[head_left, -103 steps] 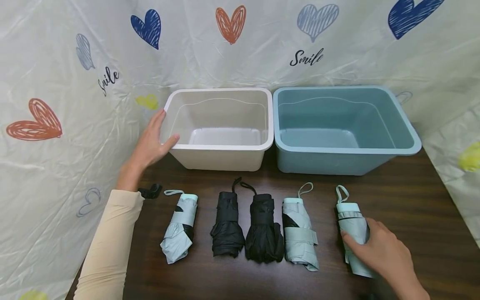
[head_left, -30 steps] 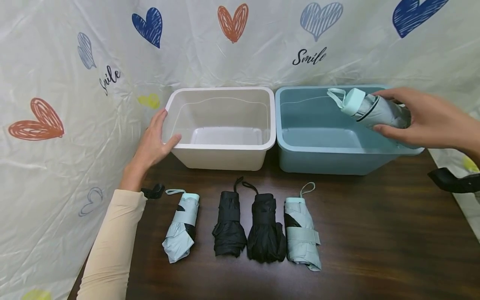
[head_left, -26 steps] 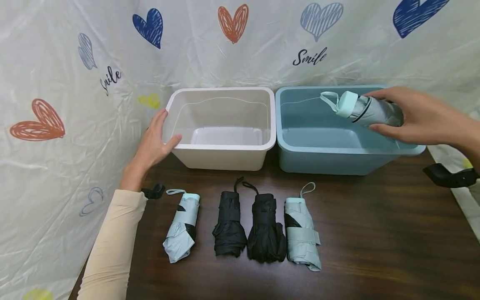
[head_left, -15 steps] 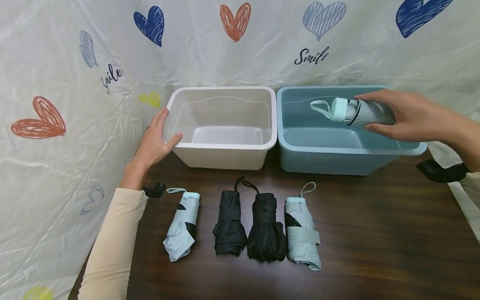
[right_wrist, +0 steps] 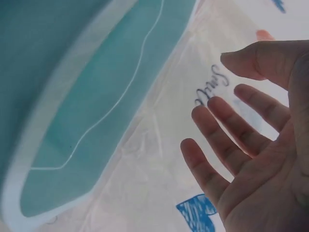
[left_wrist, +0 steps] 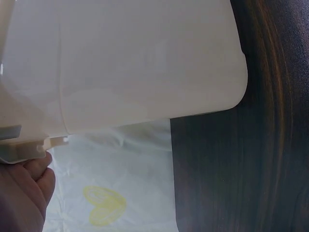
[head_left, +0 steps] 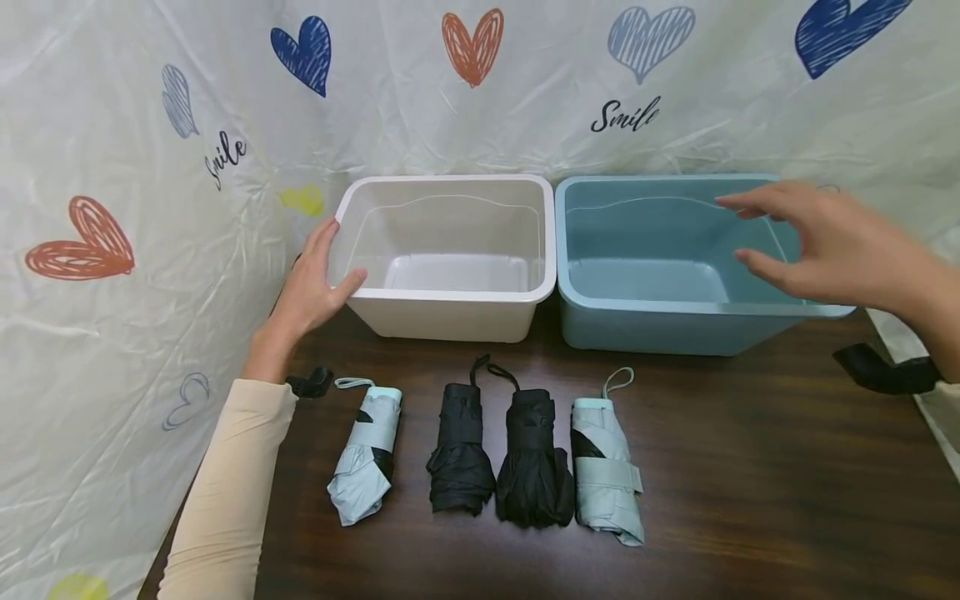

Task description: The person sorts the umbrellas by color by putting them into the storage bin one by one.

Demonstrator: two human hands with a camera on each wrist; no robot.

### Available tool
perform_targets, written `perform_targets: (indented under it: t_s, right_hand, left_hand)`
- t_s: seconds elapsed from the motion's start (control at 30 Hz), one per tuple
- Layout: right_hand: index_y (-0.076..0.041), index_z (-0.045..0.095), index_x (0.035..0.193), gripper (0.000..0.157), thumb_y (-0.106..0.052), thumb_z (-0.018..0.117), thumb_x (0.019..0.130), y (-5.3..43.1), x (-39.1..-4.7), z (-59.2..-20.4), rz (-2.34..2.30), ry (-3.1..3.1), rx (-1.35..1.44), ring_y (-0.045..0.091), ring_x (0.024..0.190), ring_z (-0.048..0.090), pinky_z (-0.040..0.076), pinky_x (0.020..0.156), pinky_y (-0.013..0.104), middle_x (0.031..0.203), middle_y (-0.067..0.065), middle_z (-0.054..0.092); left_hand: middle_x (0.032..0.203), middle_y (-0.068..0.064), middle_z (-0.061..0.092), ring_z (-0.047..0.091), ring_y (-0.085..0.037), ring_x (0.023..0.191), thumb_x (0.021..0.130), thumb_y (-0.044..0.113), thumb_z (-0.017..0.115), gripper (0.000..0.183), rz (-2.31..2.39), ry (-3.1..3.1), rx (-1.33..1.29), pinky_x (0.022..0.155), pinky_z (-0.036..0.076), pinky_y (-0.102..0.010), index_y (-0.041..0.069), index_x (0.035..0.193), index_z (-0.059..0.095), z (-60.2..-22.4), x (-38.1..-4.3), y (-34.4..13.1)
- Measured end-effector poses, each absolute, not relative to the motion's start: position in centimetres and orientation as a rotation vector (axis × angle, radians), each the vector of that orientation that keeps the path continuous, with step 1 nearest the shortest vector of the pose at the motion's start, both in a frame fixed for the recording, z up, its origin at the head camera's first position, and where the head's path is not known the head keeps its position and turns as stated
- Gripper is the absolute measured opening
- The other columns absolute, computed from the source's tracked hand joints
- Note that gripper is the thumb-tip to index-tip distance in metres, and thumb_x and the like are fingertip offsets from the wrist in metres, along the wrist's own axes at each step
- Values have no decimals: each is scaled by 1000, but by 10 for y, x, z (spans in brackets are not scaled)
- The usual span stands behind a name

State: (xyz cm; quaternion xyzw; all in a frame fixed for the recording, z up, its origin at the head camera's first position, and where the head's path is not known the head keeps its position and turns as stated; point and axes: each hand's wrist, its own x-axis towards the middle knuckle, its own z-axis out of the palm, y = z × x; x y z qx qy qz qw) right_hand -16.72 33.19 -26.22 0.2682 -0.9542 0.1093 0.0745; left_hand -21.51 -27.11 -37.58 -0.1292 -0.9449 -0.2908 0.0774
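My left hand rests against the left end of a cream plastic bin, its thumb over the front corner of the rim. In the left wrist view, its fingers lie by the rim's underside. My right hand is above the right end of a blue bin, fingers spread from the thumb and nothing between them. The right wrist view shows the palm bare. No umbrella shows inside the blue bin; its near inside wall is hidden.
On the dark wooden table, in front of the bins, lie a pale blue folded umbrella, a black umbrella, another black umbrella and a pale green umbrella. A heart-printed sheet hangs behind.
My right hand picked up the rightmost pale green umbrella, carried it over the blue bin and let it go; the umbrella is now out of sight. My left hand stayed at the cream bin.
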Motion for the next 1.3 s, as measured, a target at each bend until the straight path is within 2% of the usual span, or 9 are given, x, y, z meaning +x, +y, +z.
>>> perform_targets:
  t_s: [0.03, 0.17, 0.27, 0.33, 0.6, 0.83, 1.07, 1.3]
  right_hand:
    - [-3, 56, 151, 73, -3, 83, 82, 331, -163, -263, 314, -2840, 804, 32, 86, 66, 49, 83, 63, 132, 28, 66]
    - [-7, 62, 146, 71, -10, 86, 80, 326, -143, -269, 291, -2793, 783, 9, 55, 54, 52, 64, 44, 129, 25, 68]
    - [-10, 63, 146, 69, -17, 87, 82, 319, -130, -273, 312, -2819, 710, 6, 54, 55, 45, 54, 32, 135, 23, 65]
    - [-11, 63, 145, 66, -20, 87, 83, 314, -122, -276, 333, -2836, 661, 5, 53, 54, 44, 51, 29, 134, 21, 64]
    - [-18, 69, 138, 58, -25, 87, 83, 298, -97, -291, 410, -2785, 608, -1, 64, 56, 41, 50, 24, 122, 5, 65]
    - [-21, 71, 133, 55, -20, 87, 81, 288, -80, -307, 481, -2731, 631, -9, 58, 55, 39, 50, 18, 120, -2, 66]
    - [-23, 69, 135, 54, -29, 87, 84, 275, -66, -324, 531, -2783, 576, -9, 53, 44, 37, 50, 25, 113, -1, 66]
    - [-22, 66, 139, 59, -30, 88, 85, 264, -54, -348, 609, -2820, 525, -9, 54, 45, 38, 51, 24, 114, -2, 66]
  left_hand:
    - [176, -17, 22, 30, -45, 159, 98, 48, 60, 91, -871, -2830, -390, 127, 27, -66, 4, 168, 22, -376, -215, -271]
    - [176, -18, 22, 30, -46, 159, 98, 49, 60, 91, -871, -2825, -399, 127, 27, -66, 3, 168, 23, -377, -215, -270]
    - [176, -19, 22, 29, -45, 159, 98, 48, 61, 91, -867, -2824, -396, 128, 26, -66, 3, 167, 23, -377, -215, -270]
    - [175, -19, 22, 29, -46, 160, 98, 47, 62, 91, -870, -2821, -391, 128, 26, -65, 2, 167, 23, -377, -215, -271]
    - [175, -19, 22, 28, -46, 160, 98, 46, 61, 90, -869, -2814, -390, 128, 26, -65, 1, 167, 23, -377, -215, -270]
    - [176, -19, 22, 28, -46, 160, 98, 46, 61, 90, -872, -2820, -384, 128, 26, -65, 2, 167, 23, -376, -214, -270]
    - [176, -19, 22, 28, -45, 160, 98, 45, 61, 90, -876, -2814, -381, 128, 26, -65, 3, 167, 23, -377, -214, -269]
    - [176, -19, 22, 27, -45, 161, 98, 46, 61, 90, -884, -2813, -387, 128, 25, -66, 3, 168, 23, -378, -214, -271]
